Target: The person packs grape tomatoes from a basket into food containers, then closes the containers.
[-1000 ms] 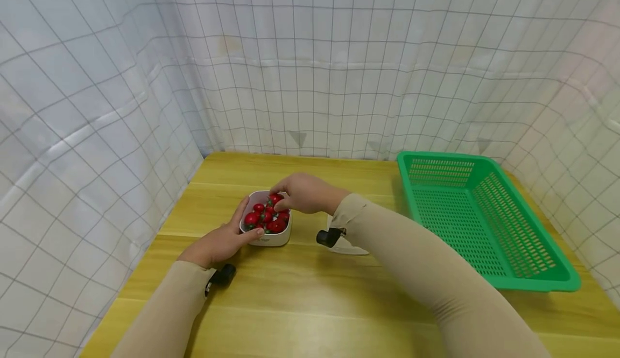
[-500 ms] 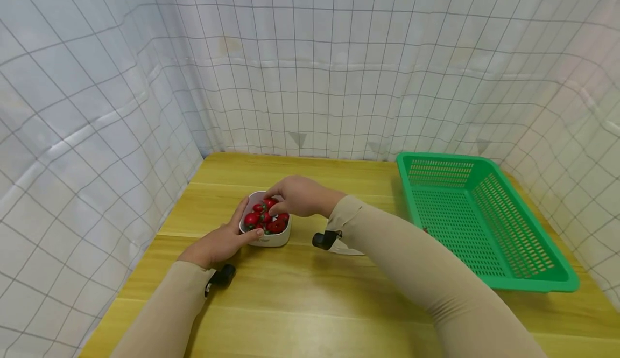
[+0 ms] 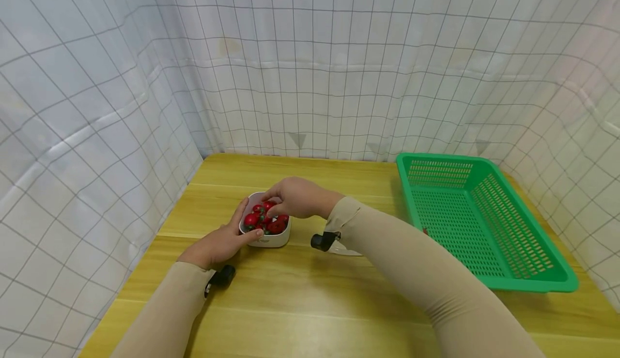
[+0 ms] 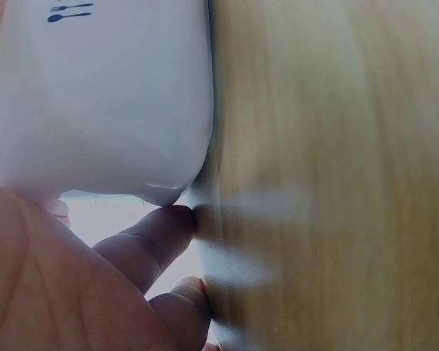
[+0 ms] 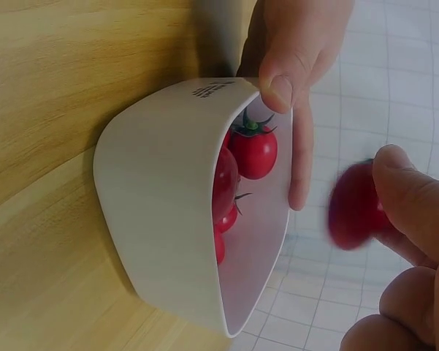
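Observation:
A white square-cornered bowl (image 3: 270, 241) holds several red tomatoes (image 3: 251, 219) with green stems. My left hand (image 3: 218, 246) grips its left side, thumb over the near rim. The left wrist view shows that hand (image 4: 66, 285) against the bowl wall (image 4: 117, 102), some fingertips near the wood. My right hand (image 3: 304, 197) is over the bowl's right part. In the right wrist view the right hand (image 5: 420, 248) pinches a red tomato (image 5: 349, 208) between thumb and fingers, outside the opening of the bowl (image 5: 161, 183); other tomatoes (image 5: 254, 152) lie inside.
A green perforated basket (image 3: 489, 282) stands at the right, with a small red thing (image 3: 425, 231) at its left side, partly behind my right sleeve. A pale flat object (image 3: 345, 250) lies under the right forearm. Gridded white curtains surround the wooden table (image 3: 290, 304).
My right hand has shifted slightly left and nearer over the bowl, and the tomatoes under it have moved a little. The small red thing at the basket has come into view. My left hand stays put.

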`<state>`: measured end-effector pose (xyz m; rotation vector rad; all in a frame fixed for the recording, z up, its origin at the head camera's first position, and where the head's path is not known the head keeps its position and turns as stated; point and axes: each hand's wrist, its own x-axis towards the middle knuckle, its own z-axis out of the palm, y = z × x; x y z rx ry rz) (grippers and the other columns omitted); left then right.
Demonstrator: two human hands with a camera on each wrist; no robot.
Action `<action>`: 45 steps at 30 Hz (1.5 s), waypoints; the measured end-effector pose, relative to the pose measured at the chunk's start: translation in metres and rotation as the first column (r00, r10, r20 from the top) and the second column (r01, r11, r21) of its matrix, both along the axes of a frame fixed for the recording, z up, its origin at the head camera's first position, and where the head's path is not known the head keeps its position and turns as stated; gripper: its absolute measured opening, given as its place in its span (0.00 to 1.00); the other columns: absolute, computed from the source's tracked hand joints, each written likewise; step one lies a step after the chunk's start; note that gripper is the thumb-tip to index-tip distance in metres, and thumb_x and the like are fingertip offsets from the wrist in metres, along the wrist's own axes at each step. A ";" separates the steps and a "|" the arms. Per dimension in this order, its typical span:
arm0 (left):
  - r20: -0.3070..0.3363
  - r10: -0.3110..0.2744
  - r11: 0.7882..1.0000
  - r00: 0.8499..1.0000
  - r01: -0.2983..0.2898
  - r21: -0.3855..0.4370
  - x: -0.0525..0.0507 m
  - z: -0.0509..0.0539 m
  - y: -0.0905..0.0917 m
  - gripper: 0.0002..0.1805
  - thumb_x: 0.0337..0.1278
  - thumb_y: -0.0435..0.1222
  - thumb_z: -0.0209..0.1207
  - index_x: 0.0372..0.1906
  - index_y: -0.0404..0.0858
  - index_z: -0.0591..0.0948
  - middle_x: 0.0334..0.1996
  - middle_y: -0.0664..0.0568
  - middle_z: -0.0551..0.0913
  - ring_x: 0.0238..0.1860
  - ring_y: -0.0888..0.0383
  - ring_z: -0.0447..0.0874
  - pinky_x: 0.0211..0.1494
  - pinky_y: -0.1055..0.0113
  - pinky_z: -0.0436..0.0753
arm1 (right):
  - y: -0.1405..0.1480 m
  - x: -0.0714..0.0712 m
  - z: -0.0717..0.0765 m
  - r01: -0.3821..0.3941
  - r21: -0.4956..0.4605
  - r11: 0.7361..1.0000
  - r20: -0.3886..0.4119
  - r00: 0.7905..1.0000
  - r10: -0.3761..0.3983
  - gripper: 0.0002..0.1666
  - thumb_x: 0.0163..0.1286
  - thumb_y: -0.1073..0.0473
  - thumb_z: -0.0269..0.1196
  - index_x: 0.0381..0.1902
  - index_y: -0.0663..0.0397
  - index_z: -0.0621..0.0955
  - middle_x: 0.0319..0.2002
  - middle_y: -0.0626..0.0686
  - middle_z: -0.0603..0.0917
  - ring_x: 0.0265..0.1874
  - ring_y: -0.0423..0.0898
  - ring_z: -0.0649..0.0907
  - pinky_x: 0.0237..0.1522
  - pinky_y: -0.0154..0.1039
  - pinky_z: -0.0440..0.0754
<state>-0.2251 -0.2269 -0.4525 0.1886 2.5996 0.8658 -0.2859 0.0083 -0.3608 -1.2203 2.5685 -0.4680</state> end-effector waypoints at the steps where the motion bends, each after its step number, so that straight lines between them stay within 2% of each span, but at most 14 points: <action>1: -0.001 -0.001 1.000 1.000 0.001 -0.001 0.000 0.000 0.000 0.58 0.69 0.74 0.46 0.84 0.58 0.25 0.82 0.27 0.54 0.78 0.21 0.56 0.73 0.25 0.65 | 0.000 0.000 0.000 0.002 0.003 1.000 0.002 1.000 -0.002 0.25 0.77 0.48 0.67 0.66 0.48 0.84 0.55 0.48 0.90 0.50 0.42 0.87 0.55 0.37 0.85; 7: -0.002 -0.008 1.000 1.000 0.008 -0.012 -0.001 0.000 0.002 0.58 0.69 0.73 0.46 0.84 0.58 0.25 0.81 0.27 0.55 0.78 0.21 0.56 0.73 0.25 0.65 | 0.003 0.001 0.001 0.011 0.010 1.000 0.011 1.000 -0.011 0.25 0.77 0.49 0.67 0.67 0.48 0.84 0.54 0.48 0.91 0.48 0.40 0.86 0.54 0.37 0.85; 15: 0.001 -0.003 1.000 1.000 0.003 -0.021 0.000 0.001 0.004 0.58 0.69 0.74 0.46 0.84 0.59 0.25 0.82 0.27 0.54 0.79 0.20 0.52 0.72 0.24 0.63 | 0.011 -0.001 0.005 0.020 0.018 1.000 0.022 1.000 -0.020 0.27 0.77 0.48 0.66 0.70 0.48 0.82 0.62 0.51 0.88 0.59 0.45 0.86 0.63 0.42 0.83; 22: -0.007 -0.001 1.000 1.000 0.001 0.000 0.001 0.000 0.002 0.57 0.70 0.72 0.46 0.84 0.59 0.24 0.82 0.26 0.52 0.78 0.22 0.55 0.73 0.26 0.64 | 0.041 0.000 0.032 0.076 -0.020 0.997 0.039 0.996 -0.075 0.28 0.79 0.48 0.65 0.72 0.46 0.79 0.71 0.49 0.81 0.71 0.48 0.79 0.72 0.47 0.77; 27: -0.016 -0.003 1.000 1.000 0.003 0.009 -0.001 -0.001 0.003 0.58 0.70 0.72 0.47 0.84 0.59 0.24 0.82 0.26 0.50 0.79 0.22 0.54 0.75 0.27 0.63 | 0.089 0.002 0.050 0.141 -0.060 0.988 -0.007 0.990 -0.142 0.27 0.78 0.49 0.65 0.71 0.48 0.80 0.69 0.50 0.82 0.69 0.49 0.80 0.70 0.50 0.78; 28: -0.018 -0.005 1.000 1.000 0.006 0.008 -0.002 -0.002 0.003 0.58 0.70 0.72 0.47 0.84 0.59 0.24 0.82 0.26 0.50 0.79 0.22 0.53 0.75 0.27 0.63 | 0.101 0.003 0.053 0.162 -0.059 0.985 -0.018 0.986 -0.163 0.28 0.78 0.48 0.65 0.71 0.48 0.80 0.66 0.49 0.85 0.67 0.49 0.82 0.69 0.50 0.79; 30: -0.020 -0.010 1.000 1.000 0.010 0.013 -0.002 -0.002 0.004 0.58 0.70 0.72 0.47 0.84 0.59 0.24 0.82 0.26 0.49 0.79 0.22 0.53 0.76 0.28 0.62 | 0.128 0.004 0.057 0.213 -0.049 0.976 -0.020 0.977 -0.214 0.28 0.77 0.47 0.66 0.71 0.46 0.80 0.48 0.50 0.92 0.46 0.47 0.88 0.58 0.50 0.83; 31: -0.020 -0.011 1.000 1.000 0.011 0.014 -0.002 -0.002 0.004 0.58 0.71 0.71 0.48 0.84 0.59 0.24 0.82 0.26 0.49 0.79 0.22 0.53 0.76 0.28 0.62 | 0.142 0.005 0.058 0.242 -0.038 0.970 -0.018 0.970 -0.243 0.28 0.77 0.47 0.66 0.71 0.45 0.80 0.37 0.48 0.92 0.35 0.44 0.86 0.52 0.48 0.83; 34: -0.018 -0.014 1.000 1.000 0.014 0.022 -0.002 -0.002 0.004 0.58 0.71 0.71 0.48 0.84 0.58 0.23 0.83 0.26 0.48 0.79 0.22 0.53 0.76 0.28 0.62 | 0.187 0.006 0.056 0.330 -0.009 0.944 -0.001 0.944 -0.330 0.28 0.77 0.46 0.66 0.72 0.43 0.80 0.12 0.44 0.72 0.17 0.40 0.64 0.34 0.44 0.75; 36: -0.014 -0.012 1.000 1.000 0.012 0.029 -0.002 -0.001 0.004 0.58 0.71 0.70 0.48 0.84 0.59 0.23 0.83 0.27 0.47 0.79 0.22 0.53 0.76 0.28 0.62 | 0.215 0.006 0.051 0.378 0.009 0.926 0.001 0.926 -0.378 0.27 0.77 0.46 0.66 0.70 0.42 0.81 0.10 0.45 0.65 0.16 0.40 0.58 0.30 0.42 0.69; 39: -0.004 -0.009 0.999 1.000 0.009 0.037 -0.001 0.000 0.003 0.58 0.71 0.70 0.49 0.84 0.58 0.22 0.83 0.27 0.46 0.79 0.22 0.53 0.76 0.28 0.62 | 0.255 0.009 0.040 0.400 0.044 0.915 -0.017 0.916 -0.400 0.25 0.76 0.48 0.67 0.68 0.43 0.83 0.23 0.47 0.82 0.19 0.38 0.66 0.33 0.41 0.73; 41: 0.003 -0.008 0.999 1.000 0.008 0.047 -0.001 0.000 0.002 0.59 0.71 0.69 0.50 0.84 0.57 0.22 0.84 0.27 0.45 0.80 0.22 0.53 0.76 0.28 0.61 | 0.276 0.011 0.030 0.403 0.066 0.913 -0.019 0.915 -0.403 0.24 0.76 0.49 0.67 0.66 0.44 0.84 0.40 0.52 0.91 0.23 0.40 0.74 0.38 0.44 0.77; 43: 0.007 -0.010 0.998 1.000 0.009 0.056 -0.001 0.000 0.002 0.59 0.72 0.69 0.50 0.84 0.56 0.22 0.83 0.27 0.45 0.80 0.23 0.52 0.77 0.28 0.61 | 0.295 0.012 0.020 0.398 0.076 0.914 -0.018 0.917 -0.398 0.23 0.75 0.50 0.68 0.65 0.44 0.85 0.57 0.56 0.89 0.33 0.42 0.82 0.45 0.46 0.80; 45: 0.011 -0.008 0.998 1.000 0.007 0.067 -0.002 0.000 0.001 0.59 0.72 0.68 0.51 0.84 0.55 0.22 0.83 0.27 0.45 0.80 0.23 0.52 0.77 0.28 0.60 | 0.310 0.013 0.010 0.405 0.075 0.911 0.012 0.913 -0.407 0.22 0.75 0.51 0.68 0.65 0.45 0.85 0.59 0.58 0.88 0.42 0.47 0.87 0.49 0.50 0.82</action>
